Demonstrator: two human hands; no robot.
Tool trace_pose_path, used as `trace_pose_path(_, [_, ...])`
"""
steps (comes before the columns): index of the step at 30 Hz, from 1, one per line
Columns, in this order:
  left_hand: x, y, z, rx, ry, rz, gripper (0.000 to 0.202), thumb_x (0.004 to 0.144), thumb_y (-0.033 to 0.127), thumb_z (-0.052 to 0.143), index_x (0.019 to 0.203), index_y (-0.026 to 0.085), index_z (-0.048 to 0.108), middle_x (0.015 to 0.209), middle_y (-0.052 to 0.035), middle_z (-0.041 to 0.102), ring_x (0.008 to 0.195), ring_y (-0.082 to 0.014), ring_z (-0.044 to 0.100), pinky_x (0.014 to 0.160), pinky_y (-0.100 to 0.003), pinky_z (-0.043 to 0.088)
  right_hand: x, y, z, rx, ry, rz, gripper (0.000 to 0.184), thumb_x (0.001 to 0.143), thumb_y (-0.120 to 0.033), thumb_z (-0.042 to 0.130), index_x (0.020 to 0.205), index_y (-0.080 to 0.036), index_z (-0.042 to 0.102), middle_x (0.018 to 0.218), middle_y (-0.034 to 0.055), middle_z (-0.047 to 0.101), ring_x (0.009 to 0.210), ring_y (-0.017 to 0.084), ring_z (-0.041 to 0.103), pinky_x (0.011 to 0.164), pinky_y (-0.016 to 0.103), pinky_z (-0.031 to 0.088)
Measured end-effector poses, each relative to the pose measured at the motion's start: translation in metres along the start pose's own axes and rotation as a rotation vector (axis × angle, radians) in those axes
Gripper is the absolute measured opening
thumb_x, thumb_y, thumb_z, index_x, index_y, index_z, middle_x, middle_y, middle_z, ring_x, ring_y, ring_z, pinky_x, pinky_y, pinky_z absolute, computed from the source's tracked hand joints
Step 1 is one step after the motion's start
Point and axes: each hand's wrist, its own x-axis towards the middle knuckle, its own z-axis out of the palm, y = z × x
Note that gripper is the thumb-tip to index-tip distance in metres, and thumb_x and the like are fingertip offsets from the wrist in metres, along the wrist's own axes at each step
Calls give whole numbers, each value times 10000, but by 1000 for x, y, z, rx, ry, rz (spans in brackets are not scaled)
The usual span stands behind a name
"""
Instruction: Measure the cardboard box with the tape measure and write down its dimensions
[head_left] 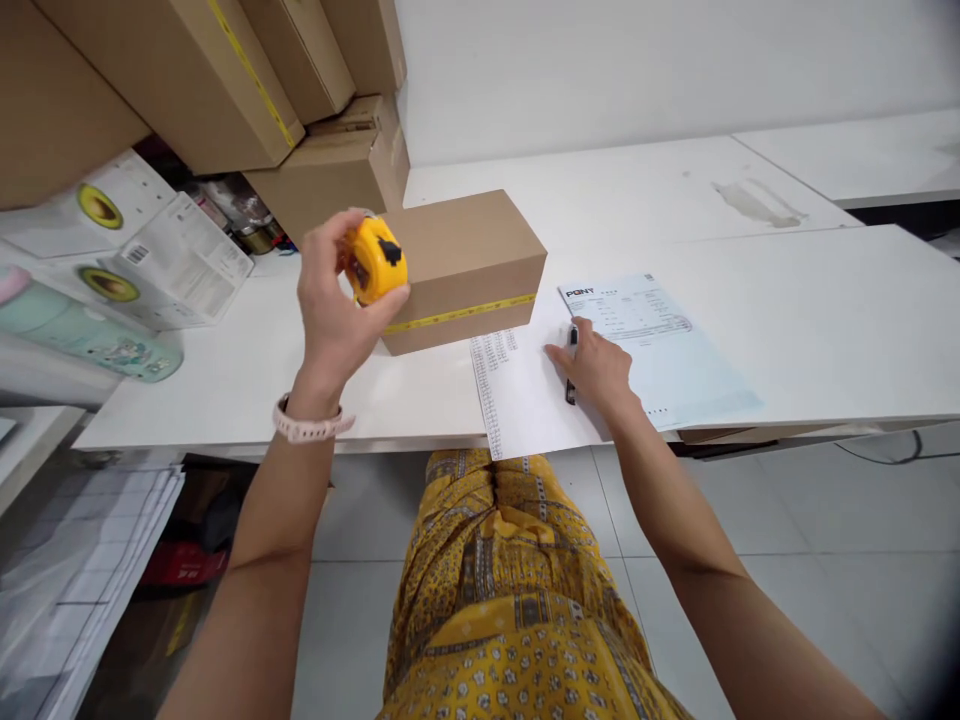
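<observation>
My left hand (334, 290) is closed round a yellow tape measure (379, 262) with a black button, raised in front of the left end of a brown cardboard box (469, 270). A yellow strip with dark marks runs along the box's front face. My right hand (600, 365) rests low over a spiral notebook (525, 410), its thumb and fingers about a black pen (571, 385) that lies on or just above the page. Part of the pen is hidden by the fingers. Beside the notebook, partly under my right hand, is a pale blue printed sheet (675, 350).
Cardboard boxes (337, 170) are stacked at the back left of the white table (810, 330). White cartons with avocado pictures (172, 250) and a mint-green bottle (97, 330) stand at the left. A white wall (675, 70) rises behind. The notebook overhangs the front edge.
</observation>
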Motion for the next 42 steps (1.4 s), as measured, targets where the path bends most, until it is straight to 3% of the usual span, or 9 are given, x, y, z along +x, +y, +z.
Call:
trace_pose_path(3, [40,-21,22,119,73,25,584,804,260,798,1313,152,534,1336,-96,606,1224,-280,568,1070,-486,487,5,-5,3,24,-41,-45,452,950,-297,472,1355,-124,577,997,197,753,825,310,685,726,411,479])
trace_pose_path(6, [57,-40,40,150,28,28,466,780,247,794,1212,216,623,1308,-83,649,1253,-320,563,1109,-550,432,-5,5,-3,452,-46,-24,423,940,-323,487,1282,-135,651,843,132,749,769,277,688,733,426,515])
trace_pose_path(9, [44,-41,52,134,81,86,380,849,273,729,1219,240,644,1421,-58,599,1412,-331,445,1206,-605,292,-25,19,-16,1110,-143,37,430,908,-459,563,1197,-169,695,886,112,770,810,261,731,740,427,573])
trace_pose_path(12, [4,-30,71,-9,69,257,277,902,267,661,1177,245,681,1355,-39,652,1367,-289,520,1222,-587,288,-43,22,-30,1390,-189,70,432,813,-489,714,1161,-232,703,1021,103,786,915,274,754,757,433,605])
trace_pose_path(16, [-53,-27,105,-284,-415,441,231,853,293,712,1080,266,745,1114,-48,773,1138,-293,689,1071,-529,499,-45,2,-30,1330,-137,91,315,788,-530,778,895,-251,677,699,14,724,648,195,684,634,351,564])
trace_pose_path(21, [-69,-46,122,-246,-663,450,378,841,369,722,1176,195,743,1263,-148,737,1191,-353,676,1059,-552,496,-23,-34,-11,1162,-204,28,432,957,-641,524,844,-240,638,531,-42,558,531,138,534,594,292,469])
trace_pose_path(25, [-55,-50,124,-315,-692,412,251,838,359,717,1039,222,780,1143,-119,784,1088,-322,713,960,-488,535,-9,-47,6,1124,-353,-22,430,895,-639,621,984,-224,692,827,31,731,788,180,651,722,322,506])
trace_pose_path(29, [-48,-51,131,-423,-665,388,131,830,322,711,900,240,786,1020,-83,808,963,-291,725,865,-439,550,-5,-48,22,1089,-296,8,356,823,-546,743,785,-204,648,693,-13,634,618,126,521,582,274,419])
trace_pose_path(42, [-53,-54,132,-263,-458,607,153,943,158,589,874,181,723,1038,-30,799,944,-209,684,839,-355,541,-14,-45,23,916,-208,-45,165,944,-353,598,839,-233,556,673,-38,526,578,115,439,521,259,348])
